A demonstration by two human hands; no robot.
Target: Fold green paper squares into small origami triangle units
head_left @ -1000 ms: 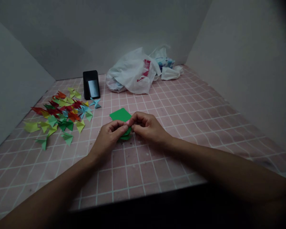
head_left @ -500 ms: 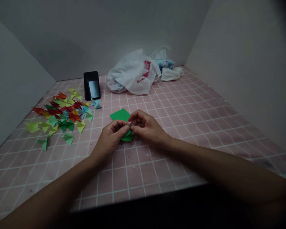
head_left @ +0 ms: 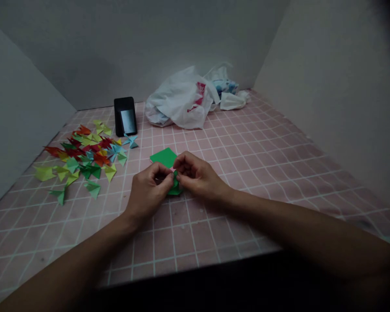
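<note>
Both my hands meet at the middle of the pink gridded mat [head_left: 247,147]. My left hand [head_left: 147,193] and my right hand [head_left: 196,175] pinch a small folded green paper piece [head_left: 174,187] between their fingertips, low over the mat. Most of that piece is hidden by the fingers. Just behind the hands lies a small stack of flat green paper squares [head_left: 163,156]. To the left lies a spread of several folded paper pieces [head_left: 81,156] in red, yellow, green and blue.
A black phone [head_left: 125,115] stands upright at the back of the mat. White plastic bags [head_left: 185,102] are heaped at the back centre. Grey walls close in the left, back and right sides. The mat's near edge drops into shadow.
My hands have drawn slightly closer together around the green piece, and less of it shows between the fingers now. Everything else on the mat lies as before.
</note>
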